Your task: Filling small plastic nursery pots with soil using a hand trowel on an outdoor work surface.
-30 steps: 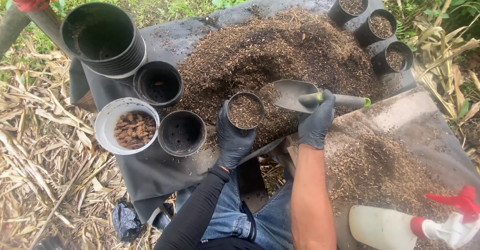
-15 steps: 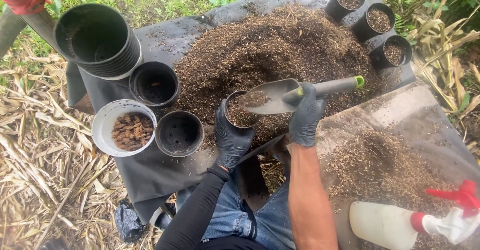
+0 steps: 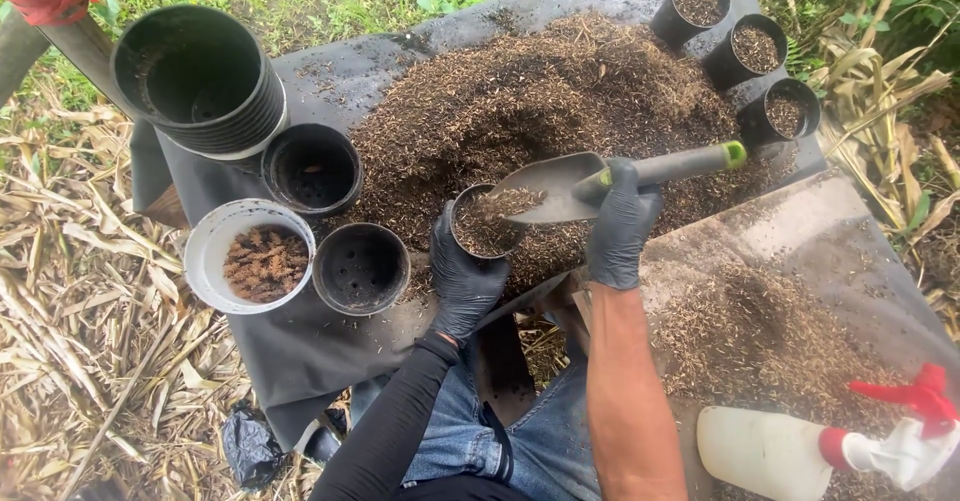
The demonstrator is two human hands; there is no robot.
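Grey trowel [image 3: 560,183] blade-left, handle right

Matt metal trowel [image 3: 560,183], black plastic pot [image 3: 485,223], coarse fibrous soil mix [image 3: 540,91].

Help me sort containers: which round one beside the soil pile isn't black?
The white tub holding brown bits, left of the empty black pot. Every other pot is black.

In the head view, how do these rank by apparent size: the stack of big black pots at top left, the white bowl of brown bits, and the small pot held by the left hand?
1. Stack of big black pots
2. White bowl, clearly smaller
3. Small pot, smallest, though partly covered by the left hand
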